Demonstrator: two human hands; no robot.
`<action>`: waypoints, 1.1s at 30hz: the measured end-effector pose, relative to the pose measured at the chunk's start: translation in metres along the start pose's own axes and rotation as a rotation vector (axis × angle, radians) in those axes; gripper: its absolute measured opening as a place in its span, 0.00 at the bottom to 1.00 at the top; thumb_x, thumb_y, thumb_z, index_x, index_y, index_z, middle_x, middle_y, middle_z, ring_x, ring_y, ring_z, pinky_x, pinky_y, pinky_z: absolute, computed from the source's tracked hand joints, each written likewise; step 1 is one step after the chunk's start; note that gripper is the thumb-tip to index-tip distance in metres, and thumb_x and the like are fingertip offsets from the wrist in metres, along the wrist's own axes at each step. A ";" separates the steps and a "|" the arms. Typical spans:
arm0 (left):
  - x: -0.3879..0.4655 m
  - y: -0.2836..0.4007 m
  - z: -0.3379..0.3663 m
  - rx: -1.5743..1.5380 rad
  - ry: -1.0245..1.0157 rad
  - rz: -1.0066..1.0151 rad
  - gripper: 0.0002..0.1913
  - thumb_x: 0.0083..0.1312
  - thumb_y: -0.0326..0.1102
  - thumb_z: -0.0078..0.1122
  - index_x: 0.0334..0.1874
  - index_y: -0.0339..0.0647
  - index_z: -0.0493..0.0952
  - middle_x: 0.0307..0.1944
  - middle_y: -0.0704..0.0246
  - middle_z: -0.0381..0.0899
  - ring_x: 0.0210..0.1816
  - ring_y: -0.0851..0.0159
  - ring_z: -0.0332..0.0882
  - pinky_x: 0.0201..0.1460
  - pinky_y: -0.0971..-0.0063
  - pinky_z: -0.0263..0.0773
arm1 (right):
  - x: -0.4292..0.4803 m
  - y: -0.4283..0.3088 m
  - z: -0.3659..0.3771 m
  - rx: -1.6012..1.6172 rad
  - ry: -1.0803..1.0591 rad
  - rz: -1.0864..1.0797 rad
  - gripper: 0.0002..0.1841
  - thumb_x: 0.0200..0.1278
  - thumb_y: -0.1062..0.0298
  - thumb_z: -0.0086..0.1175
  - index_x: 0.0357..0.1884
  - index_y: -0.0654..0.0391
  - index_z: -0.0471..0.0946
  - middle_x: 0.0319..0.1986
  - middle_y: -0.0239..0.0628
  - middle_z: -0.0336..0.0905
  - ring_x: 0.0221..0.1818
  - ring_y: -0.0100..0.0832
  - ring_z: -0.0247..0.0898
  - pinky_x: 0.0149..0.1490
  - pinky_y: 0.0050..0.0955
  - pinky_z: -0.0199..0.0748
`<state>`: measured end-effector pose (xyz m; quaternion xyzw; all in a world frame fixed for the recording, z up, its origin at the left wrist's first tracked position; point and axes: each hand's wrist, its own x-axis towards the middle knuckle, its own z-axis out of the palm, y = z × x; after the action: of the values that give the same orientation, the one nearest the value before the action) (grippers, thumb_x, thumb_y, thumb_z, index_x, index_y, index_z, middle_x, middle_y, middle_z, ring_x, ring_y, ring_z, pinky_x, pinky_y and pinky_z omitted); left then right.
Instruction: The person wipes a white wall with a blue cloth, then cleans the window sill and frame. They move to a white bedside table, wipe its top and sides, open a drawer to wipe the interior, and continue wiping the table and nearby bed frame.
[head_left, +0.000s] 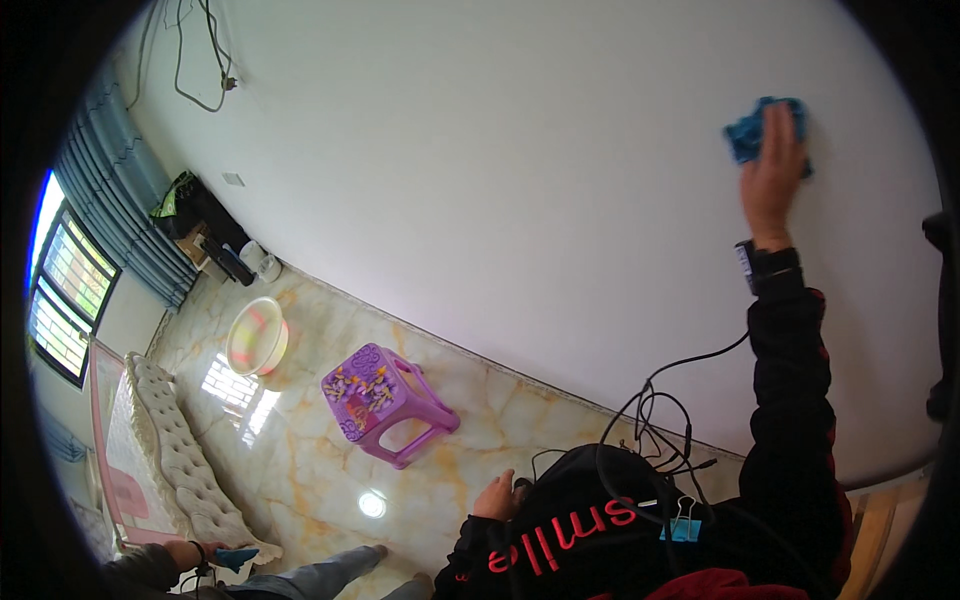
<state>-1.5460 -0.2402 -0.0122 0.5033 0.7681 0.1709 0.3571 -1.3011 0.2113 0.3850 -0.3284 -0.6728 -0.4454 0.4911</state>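
Observation:
High on the white wall (487, 187), my right hand (772, 169) presses a crumpled blue cloth (746, 139) flat against the surface, fingers spread over it. A dark band with a small device (772, 270) circles that wrist, and a black cable runs down from it. My left hand (496, 496) is low, in front of my black jacket (592, 517). Its fingers look curled beside a small dark thing, and I cannot tell whether it holds that.
A purple plastic stool (367, 390) and a pale basin (259, 337) stand on the marble-patterned floor (300, 450). Black cables (660, 420) loop by my chest. Another person's hand (191, 555) holds a blue cloth (236, 559) near a tufted headboard (199, 480). A plugged cord (225, 81) hangs on the wall.

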 end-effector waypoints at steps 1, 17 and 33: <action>-0.002 -0.005 -0.002 0.006 -0.003 -0.002 0.26 0.67 0.47 0.58 0.61 0.40 0.69 0.43 0.52 0.82 0.47 0.47 0.80 0.48 0.56 0.75 | -0.013 -0.024 0.004 -0.014 -0.102 -0.032 0.34 0.59 0.83 0.52 0.71 0.56 0.62 0.70 0.44 0.60 0.70 0.48 0.58 0.73 0.49 0.55; -0.006 -0.074 -0.029 -0.064 0.113 -0.146 0.23 0.65 0.43 0.60 0.58 0.40 0.69 0.37 0.52 0.81 0.41 0.44 0.79 0.43 0.53 0.74 | -0.020 -0.076 0.051 0.042 -0.086 -0.097 0.40 0.58 0.83 0.54 0.74 0.51 0.58 0.73 0.39 0.55 0.73 0.42 0.54 0.75 0.49 0.53; 0.104 -0.115 -0.182 0.027 0.037 -0.214 0.23 0.67 0.46 0.54 0.60 0.42 0.69 0.46 0.49 0.79 0.48 0.42 0.78 0.49 0.51 0.74 | 0.054 -0.210 0.113 0.048 0.092 0.036 0.34 0.59 0.85 0.47 0.70 0.56 0.64 0.69 0.42 0.62 0.70 0.46 0.60 0.71 0.52 0.58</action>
<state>-1.7768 -0.1795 0.0027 0.4200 0.8261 0.1308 0.3521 -1.5443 0.2346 0.3647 -0.3078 -0.6538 -0.4350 0.5372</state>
